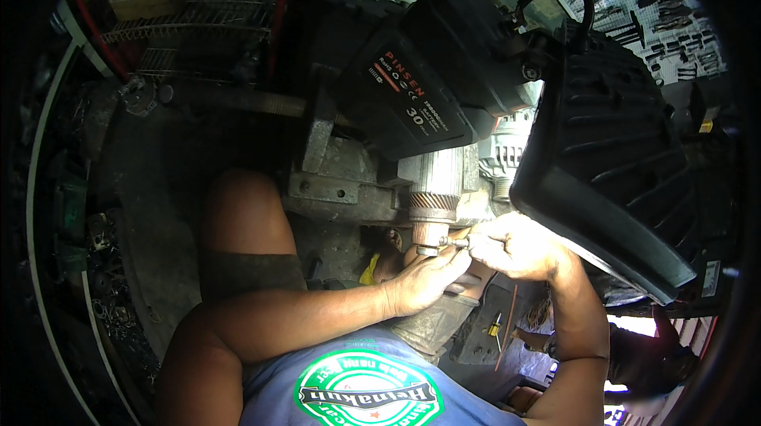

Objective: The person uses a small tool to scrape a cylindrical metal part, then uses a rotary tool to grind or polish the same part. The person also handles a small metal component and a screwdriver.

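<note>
My left hand (424, 277) wraps around the lower end of a grey metal motor part (434, 188) that stands clamped in a vise (337, 188). A metal ring (428, 250) sits on the part's shaft just above my left fingers. My right hand (515, 245) comes in from the right, fingers pinched on a small metal tool (456, 242) whose tip touches the ring. A black work lamp (610, 156) shines down close over my right hand.
A black battery pack (420, 85) with a cable hangs above the vise. A second silver finned part (507, 152) sits behind. A tool board (658, 6) hangs at the upper right. Wire shelving (190, 22) stands upper left. A yellow-handled screwdriver (495, 327) lies below.
</note>
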The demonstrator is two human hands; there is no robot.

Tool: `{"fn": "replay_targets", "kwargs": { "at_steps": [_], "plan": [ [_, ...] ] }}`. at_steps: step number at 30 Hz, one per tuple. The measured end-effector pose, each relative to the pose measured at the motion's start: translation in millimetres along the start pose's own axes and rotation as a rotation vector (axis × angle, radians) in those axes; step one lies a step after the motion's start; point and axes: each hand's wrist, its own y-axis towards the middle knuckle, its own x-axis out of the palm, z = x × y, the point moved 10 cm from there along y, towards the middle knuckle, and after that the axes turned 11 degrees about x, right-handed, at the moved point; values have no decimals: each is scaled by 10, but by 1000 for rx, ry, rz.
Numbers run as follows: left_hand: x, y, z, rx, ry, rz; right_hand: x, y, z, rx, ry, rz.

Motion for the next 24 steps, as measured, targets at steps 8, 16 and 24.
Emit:
{"fn": "replay_targets", "kwargs": {
  "at_steps": [8,16,24],
  "plan": [
    [17,-10,8,-18,-43,1,41,31,162,0,24,-30],
    [-3,54,-138,-108,-56,24,62,54,168,-57,41,-33],
    [-11,23,-69,-61,-76,15,36,69,195,-20,61,-22]
  ]
}}
